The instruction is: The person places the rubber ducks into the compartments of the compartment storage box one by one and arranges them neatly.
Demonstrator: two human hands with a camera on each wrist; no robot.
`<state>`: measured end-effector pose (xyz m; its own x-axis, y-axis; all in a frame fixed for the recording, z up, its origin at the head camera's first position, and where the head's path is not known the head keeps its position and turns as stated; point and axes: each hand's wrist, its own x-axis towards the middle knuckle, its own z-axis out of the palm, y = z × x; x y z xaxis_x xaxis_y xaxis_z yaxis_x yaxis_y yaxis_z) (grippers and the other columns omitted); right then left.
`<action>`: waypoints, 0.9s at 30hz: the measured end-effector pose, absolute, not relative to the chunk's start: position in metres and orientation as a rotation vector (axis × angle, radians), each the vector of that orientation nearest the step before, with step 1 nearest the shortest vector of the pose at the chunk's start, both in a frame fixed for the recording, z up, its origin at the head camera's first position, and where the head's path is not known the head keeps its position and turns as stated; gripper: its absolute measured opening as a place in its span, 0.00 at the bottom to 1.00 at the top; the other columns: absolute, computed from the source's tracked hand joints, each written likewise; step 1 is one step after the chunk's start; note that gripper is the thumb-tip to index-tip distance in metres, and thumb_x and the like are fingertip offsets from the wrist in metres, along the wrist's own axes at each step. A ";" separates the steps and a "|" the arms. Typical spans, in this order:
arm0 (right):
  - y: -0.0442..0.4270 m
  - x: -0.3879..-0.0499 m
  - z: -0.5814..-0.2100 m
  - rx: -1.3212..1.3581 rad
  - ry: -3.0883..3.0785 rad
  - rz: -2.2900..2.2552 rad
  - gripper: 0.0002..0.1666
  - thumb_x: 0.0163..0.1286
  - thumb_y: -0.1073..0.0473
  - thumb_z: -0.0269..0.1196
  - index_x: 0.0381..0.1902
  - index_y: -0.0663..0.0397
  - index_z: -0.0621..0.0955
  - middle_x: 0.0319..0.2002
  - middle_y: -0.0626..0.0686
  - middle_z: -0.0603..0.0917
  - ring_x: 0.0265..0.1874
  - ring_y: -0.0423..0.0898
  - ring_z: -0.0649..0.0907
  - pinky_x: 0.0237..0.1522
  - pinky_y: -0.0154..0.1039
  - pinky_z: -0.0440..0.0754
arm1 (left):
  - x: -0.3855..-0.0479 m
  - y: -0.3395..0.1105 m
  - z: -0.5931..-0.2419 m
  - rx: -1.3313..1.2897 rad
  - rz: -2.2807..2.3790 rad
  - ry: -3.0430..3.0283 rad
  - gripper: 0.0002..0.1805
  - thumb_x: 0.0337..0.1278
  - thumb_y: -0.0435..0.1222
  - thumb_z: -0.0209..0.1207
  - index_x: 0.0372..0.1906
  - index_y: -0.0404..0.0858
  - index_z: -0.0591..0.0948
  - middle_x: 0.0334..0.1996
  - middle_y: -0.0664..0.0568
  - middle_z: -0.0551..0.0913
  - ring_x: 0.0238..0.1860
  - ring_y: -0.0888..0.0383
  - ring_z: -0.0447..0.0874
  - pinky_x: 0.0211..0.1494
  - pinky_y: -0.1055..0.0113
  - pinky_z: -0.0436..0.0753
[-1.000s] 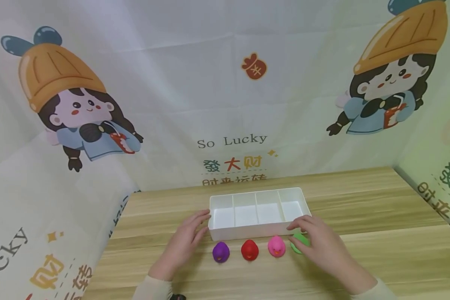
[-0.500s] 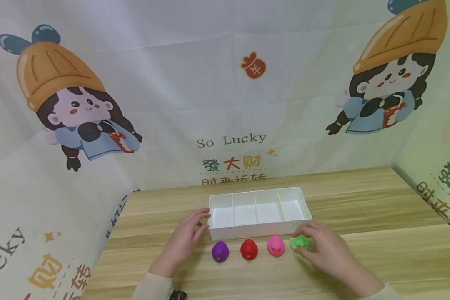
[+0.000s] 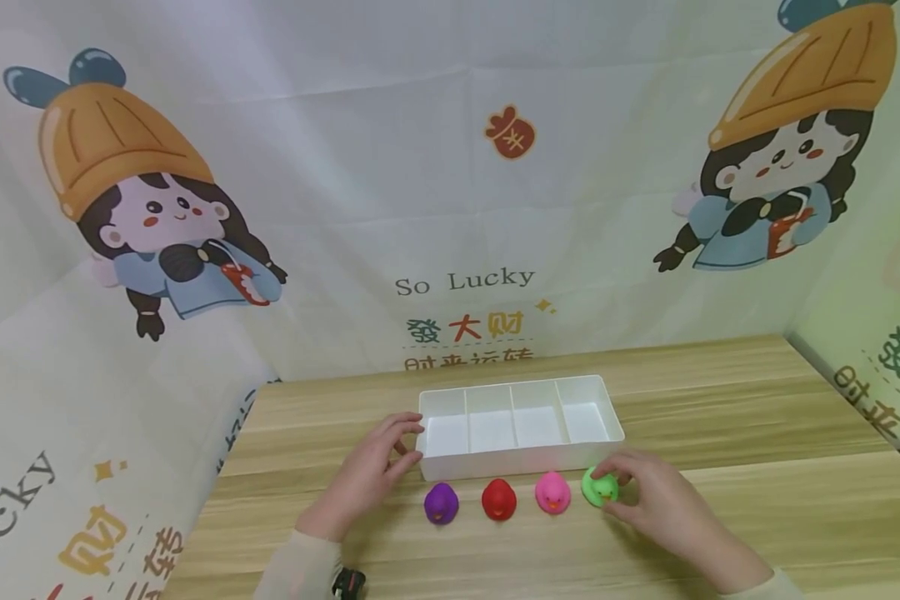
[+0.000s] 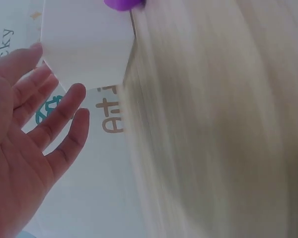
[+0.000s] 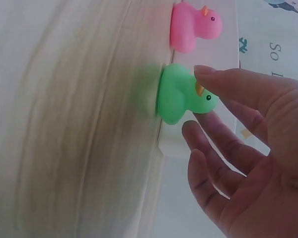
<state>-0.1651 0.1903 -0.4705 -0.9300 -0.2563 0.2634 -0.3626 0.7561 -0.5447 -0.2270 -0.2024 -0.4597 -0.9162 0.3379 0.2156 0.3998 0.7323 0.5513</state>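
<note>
A white four-compartment tray [image 3: 495, 463] lies beyond a row of purple [image 3: 441, 504], red [image 3: 499, 500], pink [image 3: 552, 493] and green [image 3: 598, 487] toy ducks. My left hand [image 3: 367, 475] is at the tray's left end, fingers loosely bent; in the left wrist view the hand [image 4: 35, 134] has fingertips against or close beside the tray [image 4: 87, 49]. My right hand [image 3: 663, 504] has its thumb and fingers spread about the green duck's head. The right wrist view shows the hand [image 5: 248, 134] with the thumb by the beak of the green duck [image 5: 174, 94]; firm contact cannot be told.
The wooden table [image 3: 720, 400] meets a printed cloth backdrop [image 3: 360, 167] behind and at both sides. A small black object [image 3: 349, 583] shows beside my left sleeve [image 3: 300, 567] at the bottom edge. The pink duck [image 5: 184, 27] stands beside the green one.
My right hand has shifted slightly right and away from the tray's front wall, uncovering more of the green duck. The left hand has stayed at the tray's left end.
</note>
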 end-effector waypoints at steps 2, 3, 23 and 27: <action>0.191 -0.165 -0.471 0.470 -2.794 0.928 0.22 0.49 0.63 0.81 0.41 0.41 0.86 0.41 0.37 0.86 0.37 0.38 0.82 0.40 0.37 0.82 | -0.229 -0.203 -0.458 -0.628 -0.926 -2.846 0.19 0.66 0.34 0.66 0.60 0.37 0.81 0.70 0.53 0.76 0.44 0.59 0.83 0.44 0.69 0.84; 0.191 -0.165 -0.471 0.457 -2.801 0.938 0.22 0.49 0.63 0.81 0.41 0.40 0.86 0.40 0.37 0.86 0.36 0.37 0.81 0.39 0.36 0.81 | -0.230 -0.204 -0.457 -0.637 -0.925 -2.854 0.19 0.66 0.35 0.66 0.60 0.37 0.81 0.70 0.53 0.76 0.43 0.60 0.83 0.43 0.70 0.83; 0.191 -0.169 -0.470 0.448 -2.774 0.954 0.18 0.54 0.57 0.80 0.40 0.35 0.86 0.39 0.34 0.85 0.38 0.38 0.82 0.40 0.39 0.81 | -0.244 -0.215 -0.463 -0.646 -1.205 -2.829 0.18 0.62 0.34 0.69 0.56 0.38 0.81 0.67 0.51 0.77 0.34 0.63 0.77 0.34 0.72 0.77; 0.189 -0.170 -0.470 0.473 -2.709 0.934 0.18 0.53 0.56 0.81 0.39 0.33 0.86 0.39 0.33 0.85 0.39 0.39 0.83 0.41 0.40 0.82 | -0.245 -0.216 -0.464 -0.647 -1.225 -2.830 0.18 0.63 0.34 0.69 0.56 0.39 0.81 0.68 0.50 0.77 0.34 0.63 0.78 0.33 0.72 0.78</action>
<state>-0.1696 0.1887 -0.4703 -0.9194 -0.2241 0.3231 -0.3756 0.7438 -0.5529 -0.2447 -0.2157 -0.4635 -0.9155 0.3727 0.1515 0.3655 0.6132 0.7003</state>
